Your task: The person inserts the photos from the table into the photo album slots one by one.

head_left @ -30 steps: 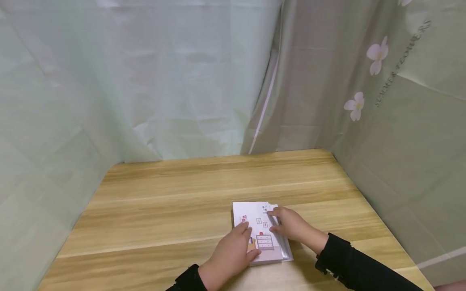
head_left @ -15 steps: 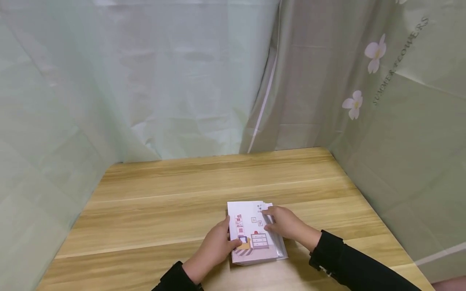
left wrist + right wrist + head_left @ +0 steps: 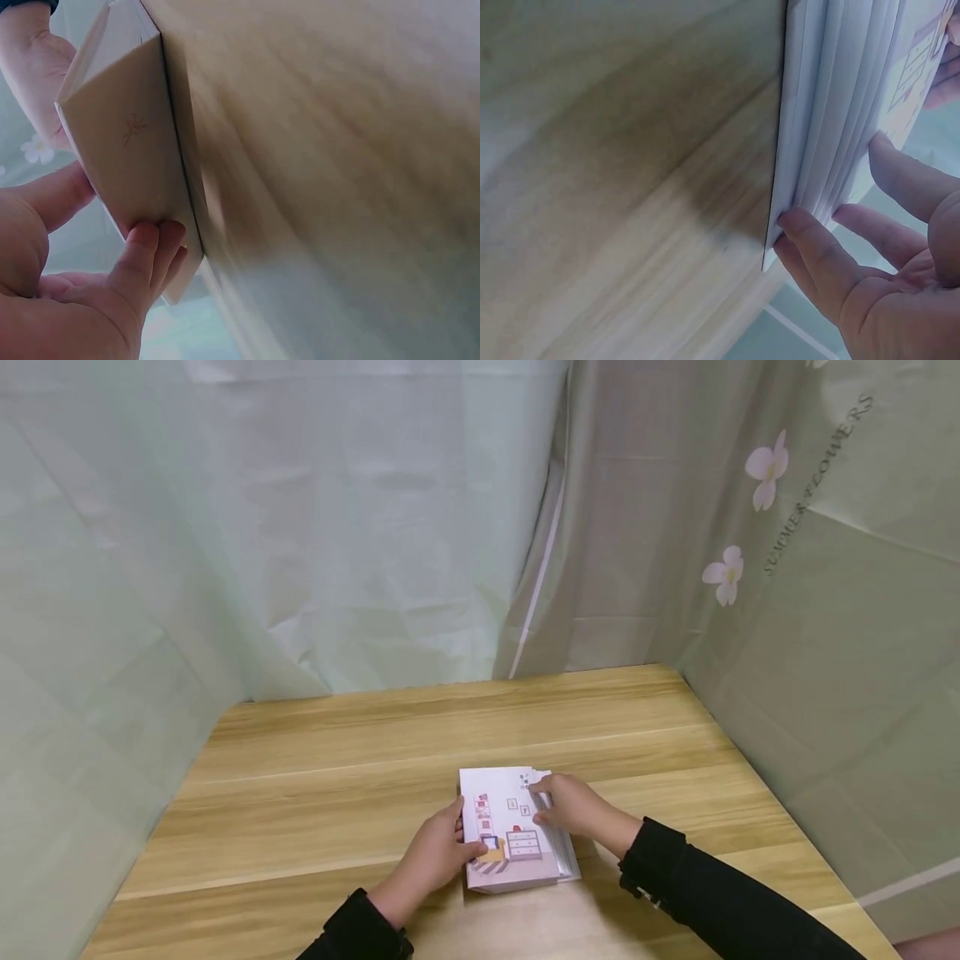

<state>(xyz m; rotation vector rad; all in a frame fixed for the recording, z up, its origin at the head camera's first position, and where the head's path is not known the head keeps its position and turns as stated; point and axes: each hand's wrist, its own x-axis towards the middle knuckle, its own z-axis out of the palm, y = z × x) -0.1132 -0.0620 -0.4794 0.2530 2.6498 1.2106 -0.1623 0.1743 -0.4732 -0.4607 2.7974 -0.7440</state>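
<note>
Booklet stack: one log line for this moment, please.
left hand grips booklet stack spine side | right hand fingers on page edges | stack flat on wooden table

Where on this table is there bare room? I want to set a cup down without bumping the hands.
The wooden table is bare between the book and the curtains behind, and along its left side. It is crowded at the near edge, where the left hand and right hand grip the book.

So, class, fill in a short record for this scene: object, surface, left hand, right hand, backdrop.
object: white book with a furniture picture on its cover
surface: wooden table, book lying flat
left hand: grips the book's left edge, thumb on cover
right hand: fingers at the page edges on the right side
backdrop: pale green curtain with flowers
</note>
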